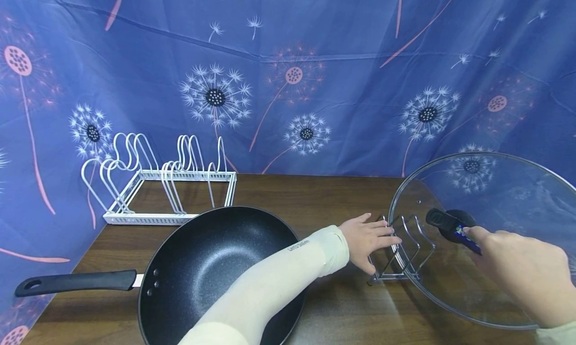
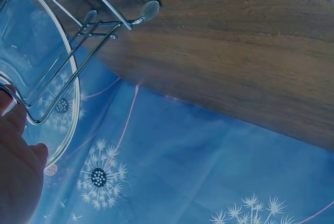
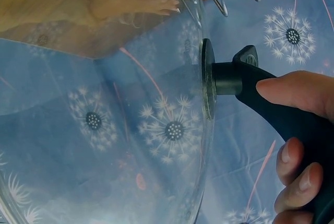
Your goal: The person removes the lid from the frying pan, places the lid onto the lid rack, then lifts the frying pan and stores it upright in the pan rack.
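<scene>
My right hand (image 1: 522,270) grips the black handle (image 3: 263,96) of a large clear glass lid (image 1: 508,200) with a metal rim. The lid stands tilted on edge at the right, its left rim between the wires of a small metal lid rack (image 1: 396,276). The left hand (image 1: 366,240) reaches across the pan to this rack, its fingers spread and fingertips right at the upper wires. In the left wrist view, the fingers overlap a wire loop, with the lid's rim behind. The right wrist view shows the thumb along the handle and fingers curled round it.
A black frying pan (image 1: 225,260) lies on the wooden table (image 1: 315,195) under the left forearm, its long handle (image 1: 76,283) pointing left. Behind it stands a white wire rack (image 1: 148,219). A blue dandelion-print cloth (image 1: 351,110) hangs along the back.
</scene>
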Motion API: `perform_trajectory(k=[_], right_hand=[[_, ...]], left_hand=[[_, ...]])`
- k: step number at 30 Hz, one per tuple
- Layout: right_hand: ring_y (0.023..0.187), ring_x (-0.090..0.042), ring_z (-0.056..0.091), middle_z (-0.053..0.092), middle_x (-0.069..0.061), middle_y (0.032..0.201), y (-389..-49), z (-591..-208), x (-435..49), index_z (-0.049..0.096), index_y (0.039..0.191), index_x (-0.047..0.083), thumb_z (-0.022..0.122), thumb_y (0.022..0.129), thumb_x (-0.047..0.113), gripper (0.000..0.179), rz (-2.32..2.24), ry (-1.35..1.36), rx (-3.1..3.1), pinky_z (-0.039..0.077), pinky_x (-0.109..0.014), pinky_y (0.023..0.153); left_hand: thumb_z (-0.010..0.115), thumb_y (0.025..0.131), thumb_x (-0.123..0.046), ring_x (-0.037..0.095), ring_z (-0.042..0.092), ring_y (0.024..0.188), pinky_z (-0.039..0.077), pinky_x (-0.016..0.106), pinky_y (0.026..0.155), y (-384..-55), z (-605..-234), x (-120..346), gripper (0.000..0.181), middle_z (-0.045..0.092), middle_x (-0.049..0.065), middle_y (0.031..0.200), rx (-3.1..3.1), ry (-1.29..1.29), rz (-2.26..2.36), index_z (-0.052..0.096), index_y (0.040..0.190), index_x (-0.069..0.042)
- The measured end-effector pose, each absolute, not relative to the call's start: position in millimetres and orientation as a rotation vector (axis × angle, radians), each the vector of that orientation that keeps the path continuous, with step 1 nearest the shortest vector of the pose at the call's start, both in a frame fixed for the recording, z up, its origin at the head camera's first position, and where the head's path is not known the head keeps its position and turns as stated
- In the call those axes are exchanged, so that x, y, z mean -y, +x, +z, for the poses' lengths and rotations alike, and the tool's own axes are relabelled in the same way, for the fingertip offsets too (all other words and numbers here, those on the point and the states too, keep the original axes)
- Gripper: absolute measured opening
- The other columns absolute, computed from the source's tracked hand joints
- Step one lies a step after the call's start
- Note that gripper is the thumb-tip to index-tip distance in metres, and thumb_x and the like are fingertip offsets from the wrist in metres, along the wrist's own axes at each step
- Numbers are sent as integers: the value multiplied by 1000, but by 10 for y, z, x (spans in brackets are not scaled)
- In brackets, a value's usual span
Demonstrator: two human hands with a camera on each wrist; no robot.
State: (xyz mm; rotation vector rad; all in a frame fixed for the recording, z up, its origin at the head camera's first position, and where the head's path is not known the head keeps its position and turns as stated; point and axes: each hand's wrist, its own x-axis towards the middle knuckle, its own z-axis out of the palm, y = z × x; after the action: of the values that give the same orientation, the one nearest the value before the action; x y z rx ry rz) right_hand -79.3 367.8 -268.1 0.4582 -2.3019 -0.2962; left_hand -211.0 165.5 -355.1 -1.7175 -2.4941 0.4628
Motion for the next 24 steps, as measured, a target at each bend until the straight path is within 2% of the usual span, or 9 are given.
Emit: perform_trajectory(k=[4,5,7,9,10,12,15,20,24], right_hand=[[39,-12,23,29,3,46,-812,-2687,-3681,64,81,2,37,91,30,40,-289,470,2292,17,-37,27],[39,-12,22,28,4,46,-819,-2689,-3682,63,80,2,28,95,36,51,-300,476,2286,17,-35,27],[39,-11,21,28,5,46,-828,-2687,-3681,64,81,2,24,96,40,58,-308,480,2297,17,-34,27],[40,-11,22,28,5,46,-831,-2680,-3675,66,82,2,41,92,31,40,-305,471,2323,18,-35,27],[40,-11,21,28,5,46,-841,-2679,-3672,66,83,2,41,91,31,39,-310,471,2321,18,-34,27],[39,-12,24,29,6,46,-852,-2672,-3657,67,83,2,59,74,16,18,-290,440,2361,20,-37,28],[37,-13,26,30,6,45,-877,-2662,-3638,66,78,4,66,55,5,23,-282,427,2369,20,-39,27],[34,-14,25,28,6,44,-906,-2656,-3631,59,71,5,57,60,8,11,-280,476,2312,18,-39,27],[33,-14,26,29,5,43,-922,-2646,-3633,55,68,5,63,55,3,15,-294,461,2334,19,-39,27]], left_hand=[[53,82,-68,5,9,144,6,34,116,-2122,-3564,-1656,88,14,-14,158,2488,-1736,454,12,153,-35],[53,82,-68,5,9,144,5,35,116,-2126,-3566,-1652,89,14,-14,158,2485,-1740,456,11,153,-35],[54,81,-68,5,8,144,5,35,116,-2139,-3567,-1643,92,13,-14,158,2484,-1746,467,9,154,-36],[55,80,-69,4,7,144,3,35,116,-2153,-3563,-1635,95,11,-15,158,2488,-1748,486,6,153,-37],[56,79,-70,4,6,144,3,35,116,-2158,-3559,-1633,96,10,-15,158,2490,-1748,496,4,153,-37],[56,78,-70,3,5,144,2,35,116,-2164,-3548,-1632,98,8,-15,158,2495,-1747,513,2,153,-38],[56,79,-70,2,5,143,2,35,116,-2162,-3530,-1635,99,6,-14,159,2508,-1757,521,-1,153,-37],[54,81,-68,0,5,142,2,35,116,-2160,-3515,-1646,96,5,-15,158,2512,-1779,516,-2,153,-36],[53,82,-68,0,5,142,2,35,116,-2163,-3512,-1652,95,6,-15,158,2510,-1780,506,-1,153,-37]])
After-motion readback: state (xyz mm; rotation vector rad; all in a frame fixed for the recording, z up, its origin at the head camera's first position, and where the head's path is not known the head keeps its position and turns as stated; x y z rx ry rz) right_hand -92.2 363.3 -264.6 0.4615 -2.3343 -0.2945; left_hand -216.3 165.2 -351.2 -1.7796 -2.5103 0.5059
